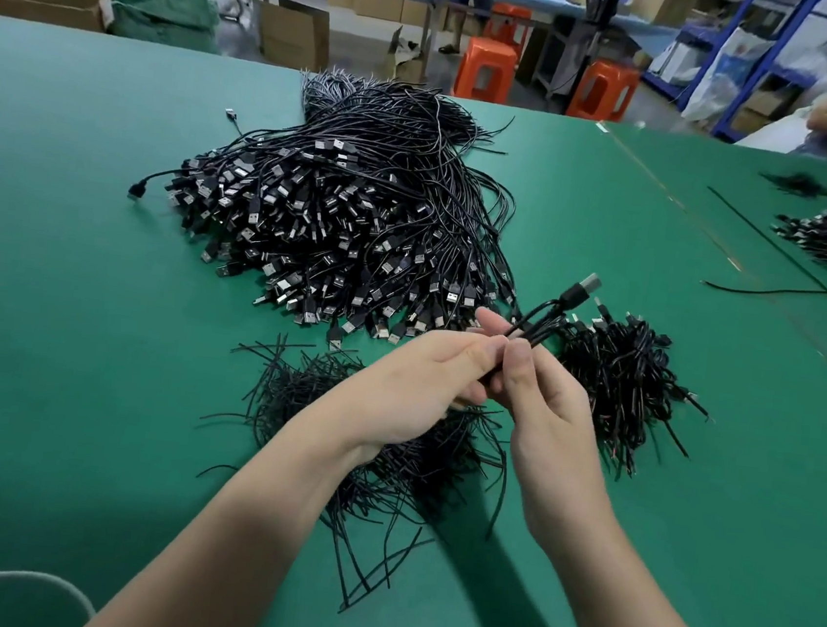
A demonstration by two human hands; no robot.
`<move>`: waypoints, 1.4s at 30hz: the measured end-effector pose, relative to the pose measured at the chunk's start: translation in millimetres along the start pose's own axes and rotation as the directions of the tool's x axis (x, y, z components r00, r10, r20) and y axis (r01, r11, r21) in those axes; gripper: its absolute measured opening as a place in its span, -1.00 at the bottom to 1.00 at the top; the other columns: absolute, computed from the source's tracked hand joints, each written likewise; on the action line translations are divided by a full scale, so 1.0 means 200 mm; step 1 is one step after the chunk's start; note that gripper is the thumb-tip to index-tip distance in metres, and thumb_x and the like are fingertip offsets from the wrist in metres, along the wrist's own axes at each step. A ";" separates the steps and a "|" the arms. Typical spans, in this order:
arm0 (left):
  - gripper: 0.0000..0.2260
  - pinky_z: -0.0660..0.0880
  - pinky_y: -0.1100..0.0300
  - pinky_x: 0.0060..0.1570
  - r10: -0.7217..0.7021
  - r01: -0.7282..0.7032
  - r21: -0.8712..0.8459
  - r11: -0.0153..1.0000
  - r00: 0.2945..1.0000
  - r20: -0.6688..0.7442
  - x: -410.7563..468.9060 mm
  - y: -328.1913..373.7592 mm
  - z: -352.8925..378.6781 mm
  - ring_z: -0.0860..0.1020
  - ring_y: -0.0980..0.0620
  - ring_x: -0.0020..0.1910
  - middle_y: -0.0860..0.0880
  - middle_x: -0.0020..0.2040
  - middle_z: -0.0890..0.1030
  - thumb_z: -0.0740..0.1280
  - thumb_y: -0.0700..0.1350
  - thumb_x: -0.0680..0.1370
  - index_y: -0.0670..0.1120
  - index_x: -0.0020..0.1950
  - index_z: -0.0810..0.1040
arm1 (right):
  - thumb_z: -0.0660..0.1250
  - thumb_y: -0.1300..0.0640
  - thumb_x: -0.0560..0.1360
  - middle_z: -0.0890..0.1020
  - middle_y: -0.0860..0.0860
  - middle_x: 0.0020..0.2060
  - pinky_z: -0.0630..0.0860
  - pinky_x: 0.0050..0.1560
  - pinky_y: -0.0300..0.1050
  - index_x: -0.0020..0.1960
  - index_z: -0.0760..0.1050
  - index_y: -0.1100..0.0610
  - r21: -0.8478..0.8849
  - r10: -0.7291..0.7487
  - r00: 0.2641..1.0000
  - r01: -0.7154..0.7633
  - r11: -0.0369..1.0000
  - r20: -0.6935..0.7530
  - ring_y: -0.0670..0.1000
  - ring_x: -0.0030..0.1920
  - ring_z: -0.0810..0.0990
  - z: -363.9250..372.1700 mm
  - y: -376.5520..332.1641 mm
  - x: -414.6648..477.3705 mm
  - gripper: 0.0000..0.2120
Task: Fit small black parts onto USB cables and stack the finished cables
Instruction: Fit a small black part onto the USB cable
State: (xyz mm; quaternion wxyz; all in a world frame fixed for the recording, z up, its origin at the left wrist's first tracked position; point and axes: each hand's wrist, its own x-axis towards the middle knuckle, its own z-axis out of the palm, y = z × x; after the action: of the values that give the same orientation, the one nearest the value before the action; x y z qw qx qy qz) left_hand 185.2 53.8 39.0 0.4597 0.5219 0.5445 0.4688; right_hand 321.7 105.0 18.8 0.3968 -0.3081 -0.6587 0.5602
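Surface: green bench top in a workshop, with cardboard boxes and orange stools behind.
Left hand: fingers curled, thumb and forefinger pinching the held cable from the left.
Right hand: thumb and fingertips pressed together on the same cable, just beside the left fingertips.
Cable position: raised above the bench between both hands, its metal plug pointing up and away to the right.
Step in hand: probably threading a small black part onto the wire; the part itself is hidden by the fingers.
Next move: likely calls for a steady pinch, then sliding the part home and laying the cable on the small heap to the right.
Counts: two hands; one plug held, though two strands seem to run from the fingers; three heaps nearby, namely the large cable pile, the small heap and the short black pieces under the wrists; three stools; single cables too many to count.
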 end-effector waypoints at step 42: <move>-0.87 0.50 0.37 0.13 0.212 -0.231 -0.190 0.954 0.970 -0.116 0.03 -0.07 -0.11 0.68 0.19 0.03 0.06 -0.07 0.76 0.42 -0.11 0.57 -0.02 -0.01 0.78 | 0.18 -0.14 0.65 0.22 -0.05 -0.39 0.36 -0.38 -0.21 -0.20 0.47 0.05 0.243 0.287 0.812 -0.455 0.856 0.509 -0.06 -0.42 0.24 -0.04 -0.13 -0.02 -0.64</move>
State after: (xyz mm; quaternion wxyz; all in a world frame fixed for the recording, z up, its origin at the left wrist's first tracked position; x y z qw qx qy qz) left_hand 161.8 59.1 27.2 0.4285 0.5078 0.4532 0.5943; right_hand 332.4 101.2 45.2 0.1609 -0.2162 -0.5465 0.7929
